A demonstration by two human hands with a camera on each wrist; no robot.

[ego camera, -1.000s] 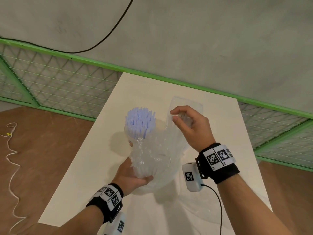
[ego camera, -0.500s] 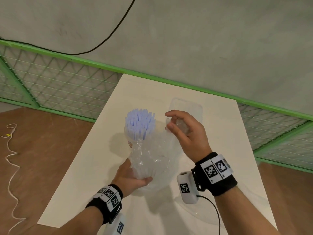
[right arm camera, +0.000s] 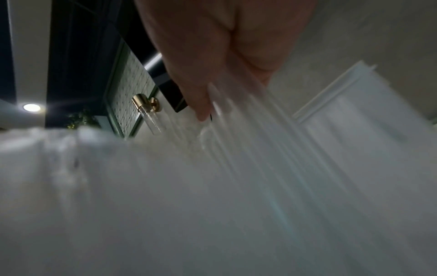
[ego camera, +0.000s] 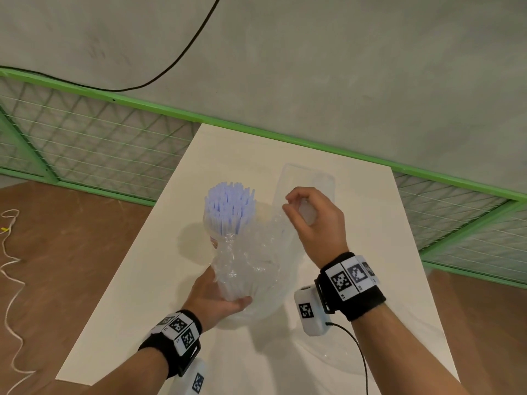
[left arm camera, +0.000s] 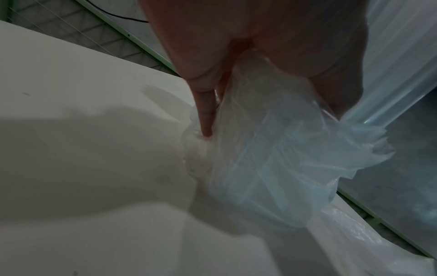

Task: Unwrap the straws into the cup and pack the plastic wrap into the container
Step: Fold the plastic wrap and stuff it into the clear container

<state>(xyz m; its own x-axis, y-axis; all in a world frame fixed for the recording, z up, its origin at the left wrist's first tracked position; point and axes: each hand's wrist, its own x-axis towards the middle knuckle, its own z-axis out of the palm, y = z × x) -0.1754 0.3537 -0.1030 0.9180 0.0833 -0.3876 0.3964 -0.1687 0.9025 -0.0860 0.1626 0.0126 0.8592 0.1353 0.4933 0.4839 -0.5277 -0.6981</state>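
Note:
A bundle of pale blue-white straws (ego camera: 229, 205) stands upright in a clear cup (ego camera: 212, 238) near the middle of the white table (ego camera: 137, 280). Crumpled clear plastic wrap (ego camera: 251, 263) bunches around the cup's near side. My left hand (ego camera: 219, 295) grips the lower bunch of the plastic wrap (left arm camera: 272, 158) from below. My right hand (ego camera: 310, 220) pinches the upper end of the plastic wrap (right arm camera: 236, 149) and holds it up, right of the straws. A clear rectangular container (ego camera: 308, 178) lies flat on the table behind my right hand.
A green-framed wire mesh fence (ego camera: 94, 143) runs along the table's far and left sides, before a grey wall. A black cable (ego camera: 182, 55) hangs on the wall. A white cord (ego camera: 11, 266) lies on the brown floor to the left. Another clear plastic sheet (ego camera: 328, 357) lies at the near right.
My right hand has shifted slightly left and lower with the end of the wrap pinched in it. The left hand keeps its grip on the bunched wrap.

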